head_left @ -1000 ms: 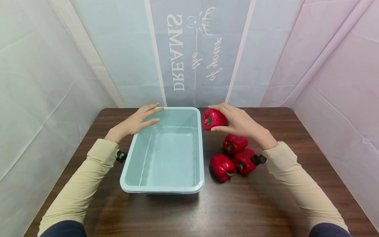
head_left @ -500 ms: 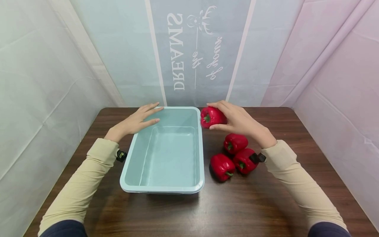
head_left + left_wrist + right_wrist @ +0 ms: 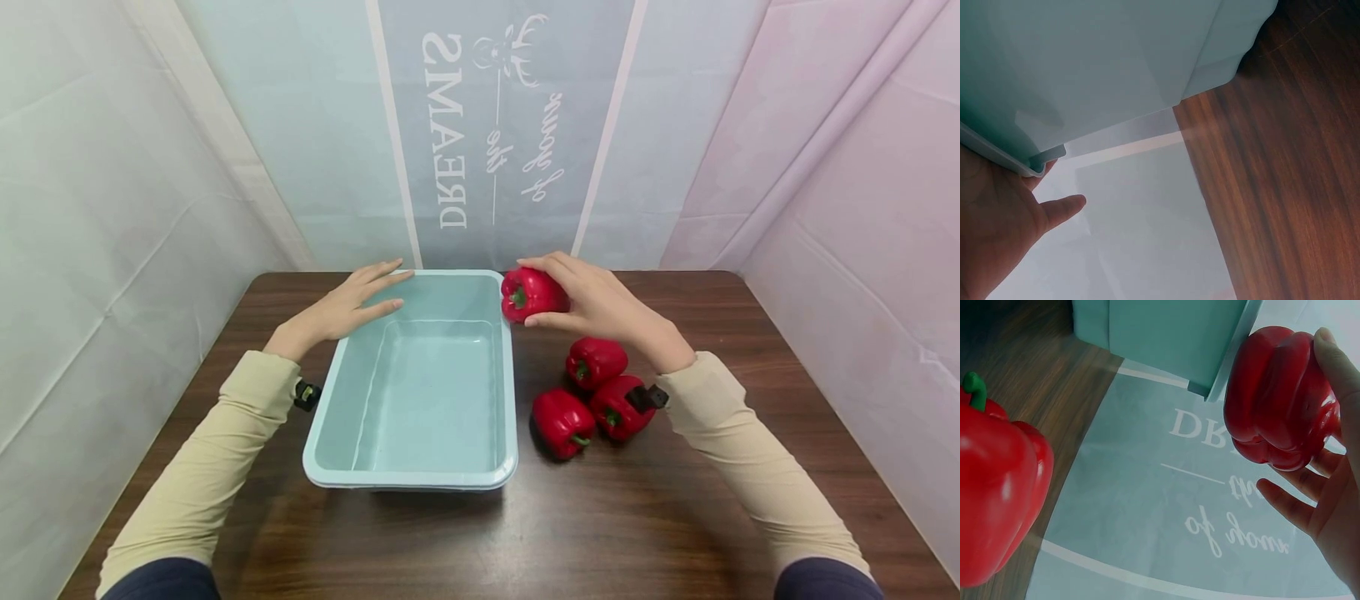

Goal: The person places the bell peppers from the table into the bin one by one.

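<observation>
right hand (image 3: 606,305) grips pepper (image 3: 531,293) mid-frame, slightly farther left than before | left hand (image 3: 339,308) unmoved, spread at tub (image 3: 411,479) rim

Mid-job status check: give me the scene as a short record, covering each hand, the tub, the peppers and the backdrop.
Left hand: spread at the far left corner of the tub; firmness of contact unclear
Right hand: holds a red pepper off the table
Held pepper position: by the tub's far right corner
Tub: light blue, on the table
Loose peppers: three red ones, right of the tub
Backdrop: pale cloth, lettering including DREAMS
</observation>
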Motion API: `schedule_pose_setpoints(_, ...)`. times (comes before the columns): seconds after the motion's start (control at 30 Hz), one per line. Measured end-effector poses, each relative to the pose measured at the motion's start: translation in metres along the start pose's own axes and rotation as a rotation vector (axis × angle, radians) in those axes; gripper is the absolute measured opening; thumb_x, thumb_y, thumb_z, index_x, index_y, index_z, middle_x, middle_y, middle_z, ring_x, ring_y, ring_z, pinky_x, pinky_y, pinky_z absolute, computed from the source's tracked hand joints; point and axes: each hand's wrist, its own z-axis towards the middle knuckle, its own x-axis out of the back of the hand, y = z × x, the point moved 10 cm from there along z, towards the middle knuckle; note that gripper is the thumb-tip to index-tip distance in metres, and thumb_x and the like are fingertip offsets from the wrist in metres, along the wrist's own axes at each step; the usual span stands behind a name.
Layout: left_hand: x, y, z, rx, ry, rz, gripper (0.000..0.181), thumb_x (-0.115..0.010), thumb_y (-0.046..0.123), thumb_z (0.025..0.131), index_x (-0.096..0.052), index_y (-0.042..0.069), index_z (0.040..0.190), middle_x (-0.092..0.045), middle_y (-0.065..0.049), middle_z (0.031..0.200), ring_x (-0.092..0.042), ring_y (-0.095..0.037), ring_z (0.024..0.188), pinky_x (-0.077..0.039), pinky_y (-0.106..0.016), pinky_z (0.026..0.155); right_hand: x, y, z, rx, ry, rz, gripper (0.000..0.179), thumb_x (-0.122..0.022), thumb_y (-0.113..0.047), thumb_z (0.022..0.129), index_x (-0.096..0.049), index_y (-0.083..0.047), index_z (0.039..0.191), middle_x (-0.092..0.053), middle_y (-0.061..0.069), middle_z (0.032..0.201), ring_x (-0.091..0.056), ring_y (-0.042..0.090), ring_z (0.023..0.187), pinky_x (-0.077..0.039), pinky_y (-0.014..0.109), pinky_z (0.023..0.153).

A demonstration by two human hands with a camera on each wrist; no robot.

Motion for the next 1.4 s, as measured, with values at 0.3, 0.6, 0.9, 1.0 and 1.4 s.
schedule_pose_setpoints(0.3, 0.000, 0.002, -0.002, 0.002, 0.004, -0.002, 0.053, -0.040, 0.049, 0.096, -0.024, 0.037, 0.145, -0.010, 0.005, 0.156, -0.004, -0.025, 0.143, -0.012, -0.057, 0.109, 0.001, -0.005, 0.005, 0.004, 0.011, 0.010, 0.075, -0.074, -0.048, 0.074, -0.041, -0.026, 0.138, -0.052, -0.006, 0.116, -0.052, 0.007, 0.098, -0.052, 0.031, 0.075)
schedule_pose_setpoints(0.6, -0.003, 0.003, -0.003, 0.001, 0.006, -0.006, 0.053, -0.040, 0.049, 0.096, -0.024, 0.037, 0.145, -0.010, 0.005, 0.156, -0.004, -0.026, 0.143, -0.012, -0.057, 0.109, 0.002, -0.009, 0.006, 0.008, 0.017, 0.012, 0.074, -0.072, -0.050, 0.074, -0.042, -0.025, 0.137, -0.052, -0.007, 0.116, -0.051, 0.006, 0.099, -0.051, 0.030, 0.076)
schedule_pose_setpoints(0.9, -0.002, 0.006, -0.004, -0.007, 0.017, -0.003, 0.053, -0.040, 0.048, 0.096, -0.025, 0.037, 0.145, -0.011, 0.004, 0.156, -0.005, -0.026, 0.143, -0.012, -0.057, 0.109, 0.001, -0.012, 0.006, 0.015, 0.016, 0.020, 0.074, -0.074, -0.047, 0.074, -0.040, -0.027, 0.138, -0.051, -0.006, 0.118, -0.050, 0.006, 0.100, -0.051, 0.030, 0.077)
schedule_pose_setpoints(1.0, -0.003, 0.007, -0.005, -0.006, 0.017, -0.002, 0.053, -0.040, 0.048, 0.096, -0.025, 0.036, 0.145, -0.011, 0.004, 0.156, -0.005, -0.026, 0.143, -0.012, -0.057, 0.109, 0.001, -0.013, 0.006, 0.014, 0.011, 0.026, 0.075, -0.073, -0.049, 0.074, -0.040, -0.027, 0.138, -0.051, -0.007, 0.118, -0.050, 0.006, 0.100, -0.051, 0.030, 0.077)
schedule_pose_setpoints(1.4, -0.004, 0.010, -0.008, -0.010, 0.031, -0.010, 0.053, -0.041, 0.048, 0.096, -0.026, 0.036, 0.145, -0.012, 0.004, 0.155, -0.005, -0.026, 0.143, -0.013, -0.057, 0.109, 0.004, -0.021, 0.008, 0.036, 0.035, 0.022, 0.074, -0.074, -0.046, 0.074, -0.042, -0.024, 0.137, -0.051, -0.007, 0.118, -0.050, 0.005, 0.099, -0.051, 0.029, 0.075)
